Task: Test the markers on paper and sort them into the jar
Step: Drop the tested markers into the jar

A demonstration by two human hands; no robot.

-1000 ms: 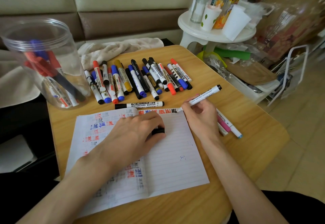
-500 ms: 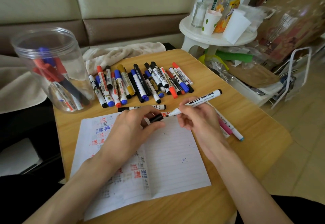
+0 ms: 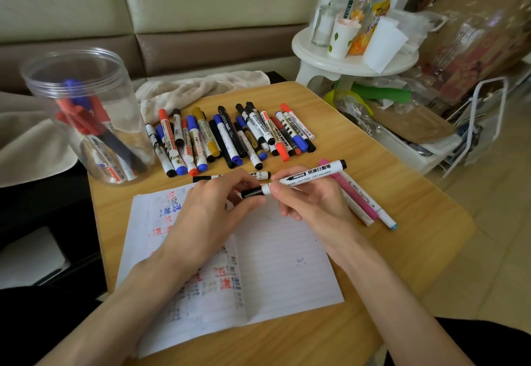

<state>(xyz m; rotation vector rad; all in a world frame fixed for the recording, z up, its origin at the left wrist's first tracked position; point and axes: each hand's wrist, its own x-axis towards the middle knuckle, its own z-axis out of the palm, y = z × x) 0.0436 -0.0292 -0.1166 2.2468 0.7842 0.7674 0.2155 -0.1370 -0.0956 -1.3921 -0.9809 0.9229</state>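
Well, tip of marker [image 3: 307, 175] hidden inside cap [image 3: 252, 193]

Over the lined paper [image 3: 287, 265], the right hand [image 3: 310, 201] grips a white marker [image 3: 307, 176] while the left hand [image 3: 218, 207] pinches its black cap [image 3: 252, 192] at the tip. A row of markers [image 3: 230, 138] lies beyond, beside the clear jar [image 3: 86, 118].

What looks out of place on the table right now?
Nothing spilled or damaged. A pink plastic marker and two white pens lie angled, apart from the mixed-colour marker row, right of the white lined paper.
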